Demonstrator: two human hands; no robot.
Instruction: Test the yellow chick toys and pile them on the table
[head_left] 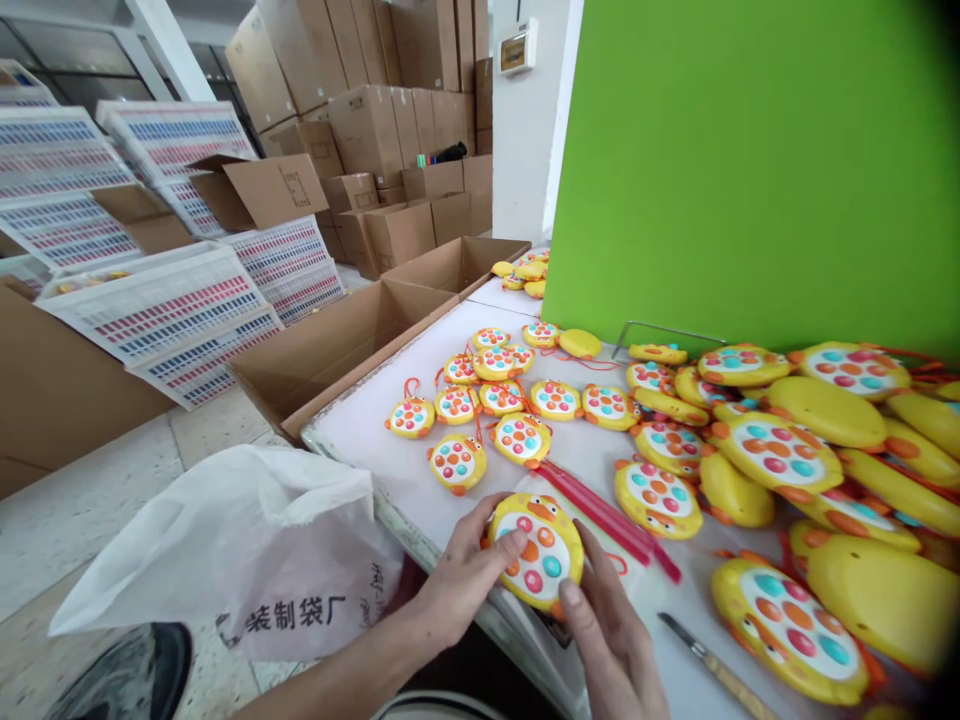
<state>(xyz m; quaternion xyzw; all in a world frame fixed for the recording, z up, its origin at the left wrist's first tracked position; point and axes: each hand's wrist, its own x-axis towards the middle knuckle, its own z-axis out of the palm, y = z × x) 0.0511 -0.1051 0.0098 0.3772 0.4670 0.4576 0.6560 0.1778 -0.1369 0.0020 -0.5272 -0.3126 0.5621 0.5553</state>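
Observation:
A yellow duck-shaped toy (541, 572) with a white face of coloured round buttons is held between both hands near the table's front edge. My left hand (471, 565) grips its left side, thumb resting on the buttons. My right hand (611, 625) holds the lower right side, thumb at the rim and fingers behind. Just beyond the toy lie red straps (600, 515) on the table (360, 430). A knife with a wooden handle (724, 675) rests to the right of my right hand.
Many similar toys (780, 450) are heaped on the right, with a looser group (499, 395) ahead. A green panel (750, 170) stands behind. Open cardboard boxes (337, 350) line the table's left side; a white plastic bag (300, 540) hangs nearer. Crates (180, 300) stand farther left.

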